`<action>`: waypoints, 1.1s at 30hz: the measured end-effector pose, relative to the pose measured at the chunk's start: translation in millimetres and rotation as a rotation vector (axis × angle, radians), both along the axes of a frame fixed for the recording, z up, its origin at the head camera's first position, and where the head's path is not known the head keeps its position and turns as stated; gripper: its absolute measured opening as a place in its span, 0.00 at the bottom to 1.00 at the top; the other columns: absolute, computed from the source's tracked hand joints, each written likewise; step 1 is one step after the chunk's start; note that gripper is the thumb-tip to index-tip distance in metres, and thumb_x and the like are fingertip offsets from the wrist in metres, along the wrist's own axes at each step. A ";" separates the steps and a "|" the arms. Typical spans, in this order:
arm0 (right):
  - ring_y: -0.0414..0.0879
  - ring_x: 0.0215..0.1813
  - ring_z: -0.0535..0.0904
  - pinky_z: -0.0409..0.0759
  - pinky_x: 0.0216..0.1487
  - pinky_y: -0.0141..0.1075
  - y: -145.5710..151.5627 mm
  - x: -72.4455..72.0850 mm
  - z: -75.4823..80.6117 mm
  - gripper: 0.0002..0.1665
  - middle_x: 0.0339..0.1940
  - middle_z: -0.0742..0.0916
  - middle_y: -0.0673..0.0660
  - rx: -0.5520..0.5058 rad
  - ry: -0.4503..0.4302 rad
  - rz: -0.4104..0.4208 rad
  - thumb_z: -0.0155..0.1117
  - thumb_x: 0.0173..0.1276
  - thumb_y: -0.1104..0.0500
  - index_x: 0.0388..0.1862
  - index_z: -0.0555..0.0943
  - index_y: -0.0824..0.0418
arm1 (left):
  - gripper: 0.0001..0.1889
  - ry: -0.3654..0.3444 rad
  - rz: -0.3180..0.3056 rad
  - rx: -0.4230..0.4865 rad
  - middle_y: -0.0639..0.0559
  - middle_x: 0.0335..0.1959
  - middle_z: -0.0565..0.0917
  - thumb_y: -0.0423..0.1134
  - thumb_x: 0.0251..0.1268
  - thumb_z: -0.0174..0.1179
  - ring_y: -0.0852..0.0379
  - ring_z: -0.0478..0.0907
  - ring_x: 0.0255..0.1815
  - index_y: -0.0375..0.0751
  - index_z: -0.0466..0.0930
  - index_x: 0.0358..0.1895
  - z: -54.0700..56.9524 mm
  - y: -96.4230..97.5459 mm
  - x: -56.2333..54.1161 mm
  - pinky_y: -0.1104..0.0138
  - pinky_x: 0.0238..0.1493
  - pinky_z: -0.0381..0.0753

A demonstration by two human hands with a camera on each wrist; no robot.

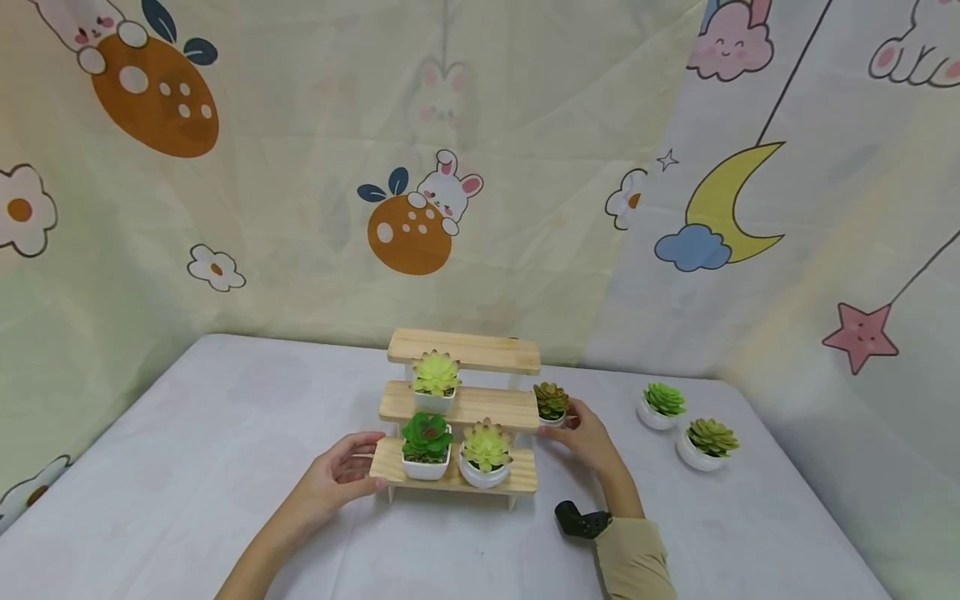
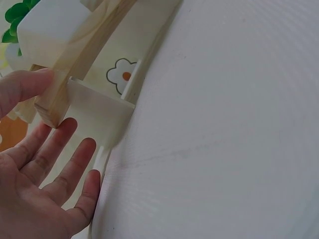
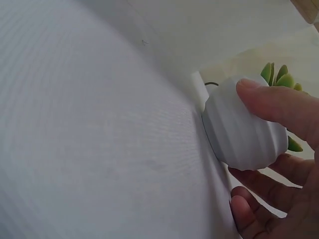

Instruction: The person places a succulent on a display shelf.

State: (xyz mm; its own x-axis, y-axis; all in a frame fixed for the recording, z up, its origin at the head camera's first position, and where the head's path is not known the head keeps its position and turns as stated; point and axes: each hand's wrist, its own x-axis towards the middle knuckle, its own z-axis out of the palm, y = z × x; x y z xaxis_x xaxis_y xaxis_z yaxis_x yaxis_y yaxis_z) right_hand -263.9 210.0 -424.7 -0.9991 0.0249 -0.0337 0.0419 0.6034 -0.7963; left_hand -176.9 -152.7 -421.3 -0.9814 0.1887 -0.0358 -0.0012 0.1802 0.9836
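Note:
A three-tier wooden plant stand (image 1: 517,482) with white supports is in the middle of the table. My left hand (image 1: 337,471) grips the left end of its lowest board, thumb on top and index finger beneath in the left wrist view. On that board sit a dark green succulent (image 1: 427,440) in a square white pot and a pale succulent (image 1: 487,447) in a round one. A yellow-green succulent (image 1: 436,375) stands on the middle board. Right of the stand, my right hand (image 1: 588,437) holds a brownish succulent (image 1: 551,402) by its ribbed white pot (image 3: 244,127), low at the tabletop.
Two more succulents in round white pots, a bright green one (image 1: 663,400) and an olive-green one (image 1: 711,440), stand on the table's right side. A black device (image 1: 581,521) is at the right wrist. A patterned cloth backdrop (image 1: 525,275) hangs behind the white-covered table (image 1: 247,417).

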 end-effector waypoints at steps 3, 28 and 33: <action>0.54 0.53 0.72 0.72 0.50 0.44 0.5 -0.5 -0.3 0.44 0.54 0.77 0.65 0.013 0.003 -0.016 0.71 0.53 0.51 0.64 0.64 0.67 | 0.33 0.001 -0.001 0.004 0.42 0.55 0.75 0.36 0.50 0.68 0.53 0.73 0.53 0.39 0.67 0.62 0.4 1.2 -0.6 0.71 0.50 0.75; 0.49 0.50 0.71 0.70 0.42 0.34 17.9 14.3 35.2 0.44 0.51 0.76 0.61 -0.095 0.036 -0.060 0.69 0.56 0.45 0.65 0.63 0.64 | 0.33 0.016 -0.012 -0.006 0.41 0.54 0.75 0.36 0.51 0.68 0.52 0.75 0.52 0.38 0.66 0.62 0.4 -0.4 0.0 0.69 0.51 0.74; 0.48 0.51 0.70 0.71 0.43 0.34 16.2 22.6 52.9 0.41 0.52 0.76 0.60 -0.112 0.076 -0.047 0.68 0.58 0.47 0.64 0.63 0.63 | 0.33 0.038 -0.026 0.009 0.40 0.54 0.75 0.36 0.51 0.67 0.53 0.75 0.51 0.37 0.65 0.63 -1.2 -0.2 -0.6 0.70 0.49 0.75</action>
State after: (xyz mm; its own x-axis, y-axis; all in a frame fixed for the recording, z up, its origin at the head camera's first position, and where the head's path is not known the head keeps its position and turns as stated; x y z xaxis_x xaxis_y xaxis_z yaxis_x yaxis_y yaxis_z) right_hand -241.4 226.1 -371.8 -0.9967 0.0725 0.0369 0.0052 0.5090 -0.8608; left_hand -177.5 -152.9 -422.5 -0.9767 0.2145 0.0033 0.0409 0.1710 0.9844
